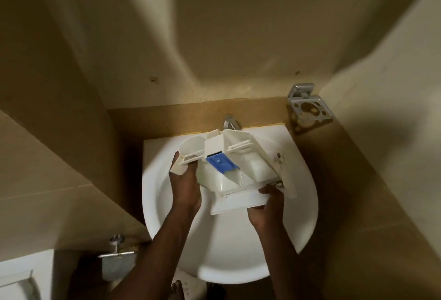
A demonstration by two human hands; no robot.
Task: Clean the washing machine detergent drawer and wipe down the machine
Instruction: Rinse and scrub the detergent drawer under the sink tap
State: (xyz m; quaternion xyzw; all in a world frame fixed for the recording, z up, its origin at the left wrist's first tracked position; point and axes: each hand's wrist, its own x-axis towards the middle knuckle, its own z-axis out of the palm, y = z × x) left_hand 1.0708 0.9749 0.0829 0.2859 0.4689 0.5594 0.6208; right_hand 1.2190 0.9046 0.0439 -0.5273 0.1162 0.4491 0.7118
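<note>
From the head view, you hold the drawer (229,156) over the sink (226,252), just below the tap (230,122) at 12 o'clock. Your left hand (186,190) curls round its 9 o'clock end; your right hand (267,206) pinches the front panel (238,202) at 5 o'clock. Grip firmly, tilt the compartments toward the tap, and flush round the blue insert (222,163), where residue likely clings. Wet plastic may slip.

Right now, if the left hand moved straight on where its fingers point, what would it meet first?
The drawer, which the left hand grips; beyond it probably the back rim of the sink, though depth is unclear.
</note>
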